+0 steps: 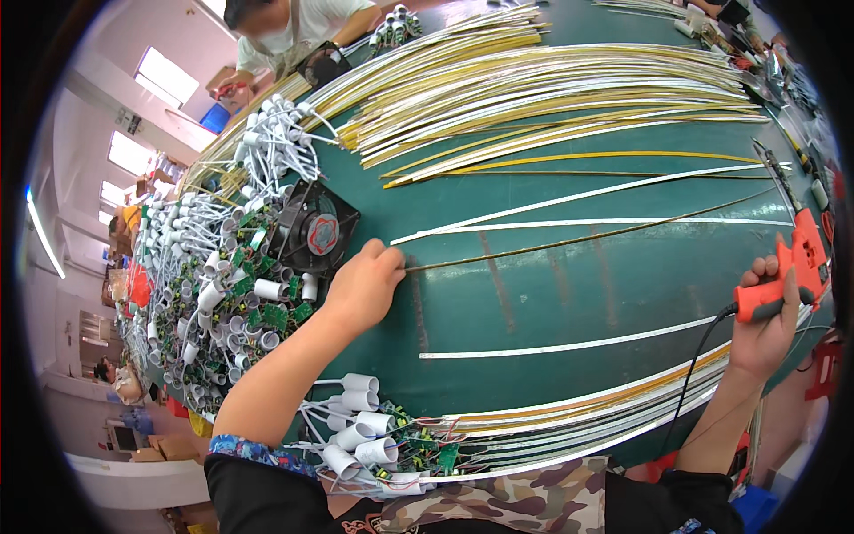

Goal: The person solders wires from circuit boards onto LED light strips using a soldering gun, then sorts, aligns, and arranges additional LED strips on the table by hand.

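My left hand [366, 283] is closed, with its fingertips pinching the near left end of a thin LED strip [578, 238]. That strip runs slantwise to the right over the green table [525, 298]. At the right edge my right hand [767, 331] is wrapped round the grip of a red soldering gun [806, 251]. The gun's metal tip points up and away, close to the strips' right ends. Two white strips [569, 201] lie just beyond the held one. Another white strip [569, 345] rests nearer to me.
A black cooling fan [304, 214] stands left of my left hand, beside a heap of white caps with green circuit boards [267, 316]. More white caps [360, 440] and strips [605, 405] lie along the near edge. Bundled strips [551, 89] cover the far side, where a person [298, 40] works.
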Demonstrator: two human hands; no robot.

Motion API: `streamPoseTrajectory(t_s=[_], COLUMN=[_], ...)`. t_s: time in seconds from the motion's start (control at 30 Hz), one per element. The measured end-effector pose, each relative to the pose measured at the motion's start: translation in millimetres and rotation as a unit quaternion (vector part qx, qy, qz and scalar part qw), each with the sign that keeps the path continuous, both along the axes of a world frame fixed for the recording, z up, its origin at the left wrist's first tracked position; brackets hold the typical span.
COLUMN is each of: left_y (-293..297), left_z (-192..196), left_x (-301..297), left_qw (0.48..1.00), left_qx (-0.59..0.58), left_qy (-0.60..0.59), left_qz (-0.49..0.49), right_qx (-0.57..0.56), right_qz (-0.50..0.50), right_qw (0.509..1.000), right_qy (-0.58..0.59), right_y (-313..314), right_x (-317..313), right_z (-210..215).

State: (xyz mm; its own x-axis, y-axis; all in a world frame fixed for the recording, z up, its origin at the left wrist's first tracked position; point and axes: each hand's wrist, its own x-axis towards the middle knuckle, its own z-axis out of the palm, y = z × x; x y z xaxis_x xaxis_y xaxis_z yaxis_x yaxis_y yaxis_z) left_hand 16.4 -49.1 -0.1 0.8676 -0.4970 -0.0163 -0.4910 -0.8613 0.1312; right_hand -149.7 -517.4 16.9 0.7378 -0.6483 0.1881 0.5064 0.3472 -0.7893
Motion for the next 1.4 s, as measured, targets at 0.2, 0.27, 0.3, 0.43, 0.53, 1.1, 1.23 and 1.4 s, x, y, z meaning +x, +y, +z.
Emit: streamPoseTrajectory(t_s=[0.2,0.27,0.3,0.43,0.53,1.1,1.23,1.4], left_y=[2.7,7.2,10.0,8.7,18.3,7.3,-4.6,-12.8], left_z=[4.7,6.2,7.0,11.5,5.9,16.5,21.8,25.2], left_x=[-14.3,-16.5,-16.5,-17.5,-19.3,-32.3,-35.6,-27.2], left_qw=[0.987,0.987,0.979,0.773,0.692,0.823,0.842,0.875], left_qx=[0.0,0.002,-0.145,-0.363,-0.429,-0.208,-0.164,-0.082], left_qy=[-0.114,-0.107,0.141,0.467,0.523,0.505,0.497,0.47], left_qz=[-0.116,-0.118,0.021,0.229,0.254,0.155,0.135,0.08], right_qx=[0.009,0.009,0.01,-0.006,-0.03,-0.021,-0.035,-0.034], right_qz=[-0.007,-0.021,-0.021,-0.015,-0.005,0.026,0.012,0.015], right_qw=[1.0,1.0,1.0,1.0,1.0,0.999,0.999,0.999], right_qy=[-0.001,0.014,0.014,0.006,0.002,-0.006,0.006,0.01], right_y=[8.3,11.6,11.9,8.5,1.7,-9.8,-5.8,-7.3], right_x=[2.2,5.0,5.1,4.3,2.2,-0.6,0.6,2.5], right_z=[1.5,4.3,4.0,3.1,0.7,-8.5,-5.2,-8.5])
